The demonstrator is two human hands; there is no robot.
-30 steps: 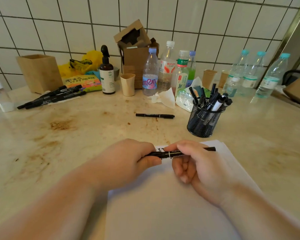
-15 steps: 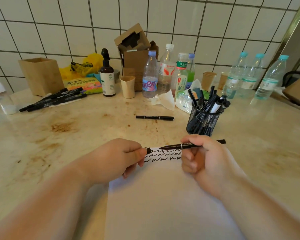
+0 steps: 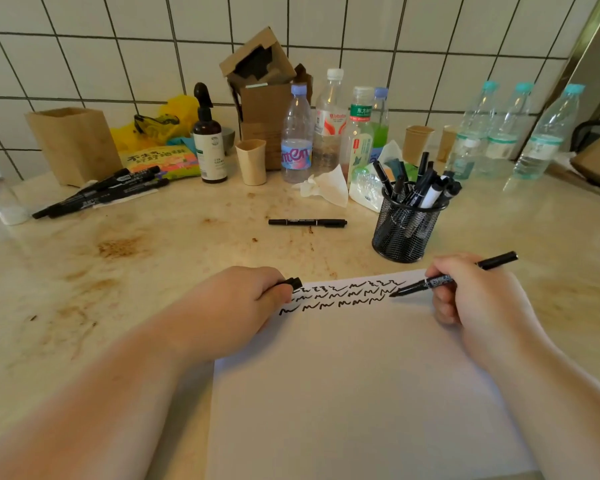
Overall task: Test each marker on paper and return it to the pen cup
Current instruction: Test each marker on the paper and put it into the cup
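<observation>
Cap (image 3: pixel 294 283) now off, gripped in left hand (image 3: pixel 246 299); right hand (image 3: pixel 471 292) grips marker (image 3: pixel 430 283), tip touching paper (image 3: pixel 361 393).

The marker (image 3: pixel 454 277), gripped whole by both hands a second ago, is now uncapped: the left hand (image 3: pixel 246 306) has drawn away to the paper's (image 3: pixel 361 393) left edge and pinches the cap (image 3: pixel 293 283) alone. The right hand (image 3: pixel 478 299) has swung outward and turned the marker so its tip touches the paper at the end of the squiggle rows (image 3: pixel 336 296), which are now uncovered.
</observation>
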